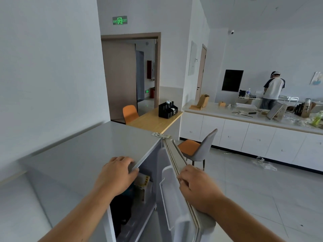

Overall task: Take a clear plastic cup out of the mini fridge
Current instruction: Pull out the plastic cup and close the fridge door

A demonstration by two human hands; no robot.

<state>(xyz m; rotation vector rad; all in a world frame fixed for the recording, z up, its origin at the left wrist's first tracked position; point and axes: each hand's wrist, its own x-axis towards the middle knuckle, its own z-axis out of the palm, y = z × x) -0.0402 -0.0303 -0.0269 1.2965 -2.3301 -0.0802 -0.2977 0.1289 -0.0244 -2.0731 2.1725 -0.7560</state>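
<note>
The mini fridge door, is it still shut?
No, the mini fridge door is swung open, with the right hand gripping its top edge and the left hand resting on the fridge top.

I read "EXIT" on a green illuminated sign (119, 20) above the doorway, far beyond and above my left hand (116, 173); lettering on the yellow carton (145, 181) beside that hand is illegible.

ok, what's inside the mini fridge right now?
Through the open mini fridge door: a yellow-labelled pack and a dark item below it. No clear cup visible; the left hand, its forearm and the fridge top hide the rest.
</note>
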